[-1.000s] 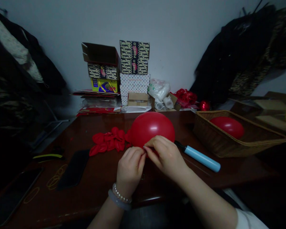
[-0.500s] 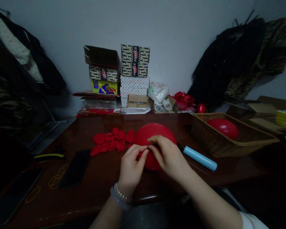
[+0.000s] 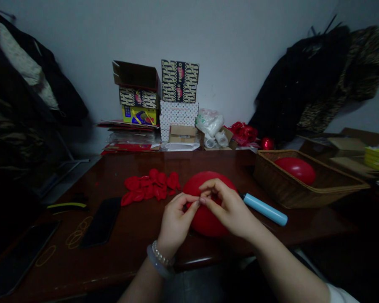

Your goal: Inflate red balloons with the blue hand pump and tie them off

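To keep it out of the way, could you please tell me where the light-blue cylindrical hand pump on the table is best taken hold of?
Probably around the middle of the light-blue pump barrel, from above and the near side, with the right hand. The smooth cylinder lies on the glossy dark table, and its dark nozzle end sits crowded beside the red balloon.

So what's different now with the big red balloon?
The big red balloon has dropped lower, toward the person, under the left hand and right hand, which both still pinch its end. The blue pump and the basket stayed put.
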The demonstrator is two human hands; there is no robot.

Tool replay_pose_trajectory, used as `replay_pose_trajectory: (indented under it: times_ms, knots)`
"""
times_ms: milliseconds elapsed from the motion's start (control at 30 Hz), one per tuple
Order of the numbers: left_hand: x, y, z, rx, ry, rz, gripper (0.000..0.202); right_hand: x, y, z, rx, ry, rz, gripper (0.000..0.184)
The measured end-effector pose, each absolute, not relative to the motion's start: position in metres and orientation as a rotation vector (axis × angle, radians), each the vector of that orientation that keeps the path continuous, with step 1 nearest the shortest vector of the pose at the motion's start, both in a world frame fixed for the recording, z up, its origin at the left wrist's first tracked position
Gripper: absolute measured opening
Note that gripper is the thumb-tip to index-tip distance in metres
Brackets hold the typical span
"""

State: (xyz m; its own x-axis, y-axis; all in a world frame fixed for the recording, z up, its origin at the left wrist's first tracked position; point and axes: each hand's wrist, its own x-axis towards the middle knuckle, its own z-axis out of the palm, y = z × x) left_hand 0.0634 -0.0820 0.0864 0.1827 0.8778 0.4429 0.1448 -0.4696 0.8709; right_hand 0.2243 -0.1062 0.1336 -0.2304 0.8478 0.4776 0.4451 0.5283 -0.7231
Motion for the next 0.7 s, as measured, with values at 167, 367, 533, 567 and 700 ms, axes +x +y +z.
replay_pose_trajectory:
  times_ms: [167, 367, 533, 567, 700]
  knots:
    - [0.058, -0.076, 0.087, 1.719, 1.022, 1.361, 0.015, 0.234, -0.107, 0.136, -1.077, -1.815, 0.794, 0.02]
    - [0.054, -0.075, 0.09, 1.799, 1.043, 1.392, 0.014, 0.239, -0.115, 0.158, -1.276, -2.236, 0.418, 0.014]
    - [0.058, -0.079, 0.091, 1.889, 0.973, 1.319, 0.013, 0.23, -0.119, 0.165, -1.07, -2.473, 0.329, 0.03]
    - [0.058, -0.08, 0.091, 1.901, 0.966, 1.31, 0.013, 0.229, -0.12, 0.166, -1.061, -2.499, 0.305, 0.033]
    - [0.056, -0.078, 0.089, 1.936, 0.976, 1.333, 0.012, 0.228, -0.117, 0.166, -1.164, -2.542, 0.26, 0.027]
